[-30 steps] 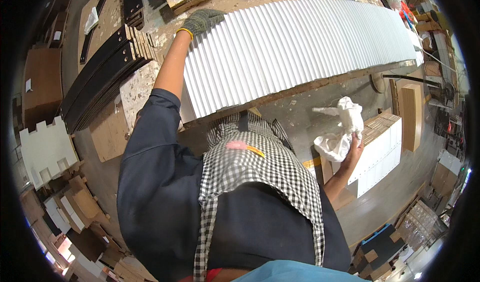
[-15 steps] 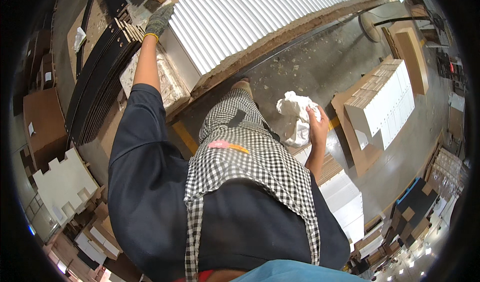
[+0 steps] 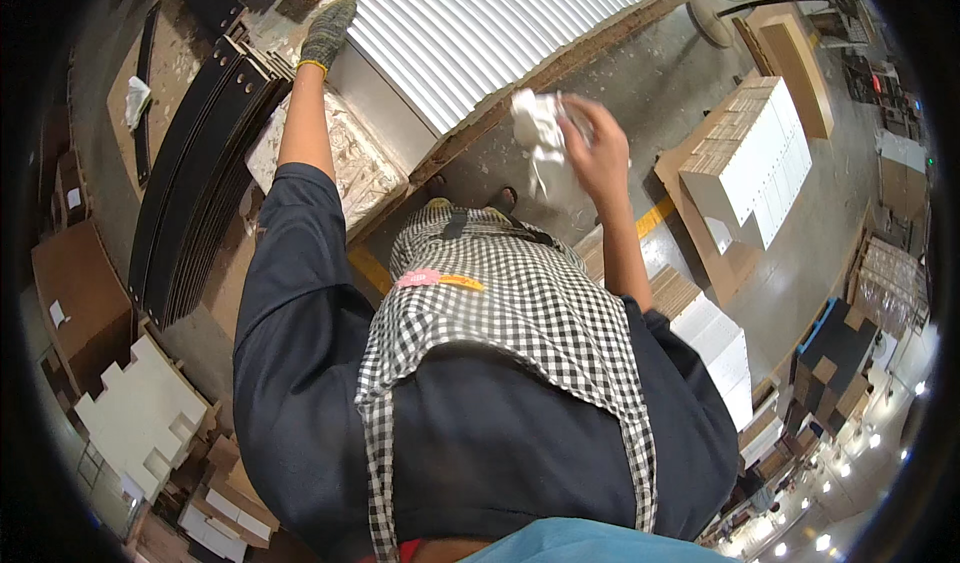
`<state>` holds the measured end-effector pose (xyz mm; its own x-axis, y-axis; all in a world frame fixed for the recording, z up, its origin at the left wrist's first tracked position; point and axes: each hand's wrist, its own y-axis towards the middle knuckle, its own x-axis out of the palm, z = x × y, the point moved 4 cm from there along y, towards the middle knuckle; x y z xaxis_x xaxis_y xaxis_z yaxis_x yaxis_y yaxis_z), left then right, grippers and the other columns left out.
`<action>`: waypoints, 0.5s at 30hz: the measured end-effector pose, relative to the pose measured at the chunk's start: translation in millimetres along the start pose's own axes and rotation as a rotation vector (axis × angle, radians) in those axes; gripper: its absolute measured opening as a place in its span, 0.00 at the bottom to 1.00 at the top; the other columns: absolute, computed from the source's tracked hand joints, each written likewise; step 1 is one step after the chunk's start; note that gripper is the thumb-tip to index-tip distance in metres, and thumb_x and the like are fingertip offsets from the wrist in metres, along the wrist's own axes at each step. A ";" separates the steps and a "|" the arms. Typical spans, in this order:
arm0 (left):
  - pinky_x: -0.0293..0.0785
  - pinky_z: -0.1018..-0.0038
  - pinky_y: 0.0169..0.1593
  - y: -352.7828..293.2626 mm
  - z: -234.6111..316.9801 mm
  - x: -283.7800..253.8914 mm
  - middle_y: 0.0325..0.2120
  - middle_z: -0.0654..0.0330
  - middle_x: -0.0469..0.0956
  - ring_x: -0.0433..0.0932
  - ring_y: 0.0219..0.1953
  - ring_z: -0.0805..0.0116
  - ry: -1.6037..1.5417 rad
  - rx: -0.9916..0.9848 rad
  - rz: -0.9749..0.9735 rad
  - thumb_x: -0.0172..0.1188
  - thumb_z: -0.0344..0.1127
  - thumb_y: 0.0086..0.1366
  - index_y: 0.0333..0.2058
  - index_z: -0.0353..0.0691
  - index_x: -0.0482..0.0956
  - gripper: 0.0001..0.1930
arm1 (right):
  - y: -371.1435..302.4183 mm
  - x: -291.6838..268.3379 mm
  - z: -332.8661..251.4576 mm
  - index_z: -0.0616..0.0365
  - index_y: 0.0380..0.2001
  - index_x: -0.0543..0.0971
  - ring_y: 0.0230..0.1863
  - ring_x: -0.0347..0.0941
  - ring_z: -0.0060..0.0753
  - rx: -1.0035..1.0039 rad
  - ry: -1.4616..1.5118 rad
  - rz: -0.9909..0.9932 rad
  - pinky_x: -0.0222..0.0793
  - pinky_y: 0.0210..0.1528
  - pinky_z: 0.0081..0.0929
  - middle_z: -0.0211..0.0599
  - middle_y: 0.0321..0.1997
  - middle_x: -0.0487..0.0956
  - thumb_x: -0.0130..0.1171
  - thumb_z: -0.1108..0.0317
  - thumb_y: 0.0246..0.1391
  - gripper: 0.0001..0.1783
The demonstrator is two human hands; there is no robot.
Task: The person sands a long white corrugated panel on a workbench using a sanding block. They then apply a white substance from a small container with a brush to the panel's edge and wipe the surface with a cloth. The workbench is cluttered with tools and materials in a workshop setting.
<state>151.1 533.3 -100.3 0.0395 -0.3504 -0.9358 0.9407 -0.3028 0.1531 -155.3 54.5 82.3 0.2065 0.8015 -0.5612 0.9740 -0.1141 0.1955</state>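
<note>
My left hand (image 3: 328, 39), in a grey knitted glove with a yellow cuff, reaches forward to the near left corner of a row of white panels (image 3: 480, 28). Its fingers look stretched out and rest against the panels' end. The panels stand on edge, packed side by side, so their tops form white ridges. My bare right hand (image 3: 600, 158) is raised near their front side, apart from them. A crumpled white cloth (image 3: 540, 128) hangs from its closed fingers, slightly blurred.
Stacked curved black boards (image 3: 195, 183) stand left of a paint-spattered block (image 3: 340, 153). On the right, white boards (image 3: 760, 163) sit on cardboard, and another white stack (image 3: 715, 348) lies beside my right elbow. A round stand base (image 3: 708, 23) is on the floor ahead.
My right hand has swung forward and left with the cloth, toward the white panels. My left hand stays at the panels' corner while the view has shifted slightly.
</note>
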 end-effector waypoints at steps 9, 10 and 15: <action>0.62 0.62 0.72 6.7 20.8 24.9 0.67 0.53 0.69 0.68 0.68 0.54 0.173 0.160 -0.014 0.42 0.32 0.73 0.68 0.46 0.70 0.26 | 123.0 160.5 -48.7 0.36 0.44 0.86 0.44 0.79 0.39 -0.413 -0.639 -0.236 0.71 0.49 0.39 0.29 0.44 0.83 0.68 0.57 0.55 0.12; 0.61 0.62 0.72 7.0 20.2 25.9 0.68 0.53 0.69 0.68 0.68 0.55 0.099 0.127 0.011 0.42 0.33 0.73 0.68 0.46 0.70 0.26 | 115.5 164.0 -44.3 0.37 0.43 0.86 0.45 0.79 0.39 -0.493 -0.720 -0.189 0.72 0.51 0.41 0.28 0.48 0.82 0.68 0.57 0.56 0.11; 0.61 0.63 0.73 2.4 27.4 31.2 0.68 0.53 0.69 0.68 0.68 0.56 0.174 0.183 -0.032 0.43 0.34 0.73 0.68 0.46 0.69 0.26 | 59.2 92.9 -21.1 0.45 0.42 0.86 0.48 0.80 0.40 -0.236 -0.776 -0.768 0.73 0.51 0.41 0.31 0.49 0.82 0.67 0.60 0.55 0.11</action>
<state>145.3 497.3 -120.4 0.0829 -0.1851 -0.9792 0.8665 -0.4720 0.1626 -80.4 134.5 58.7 -0.3604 0.0177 -0.9326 0.8430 0.4343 -0.3175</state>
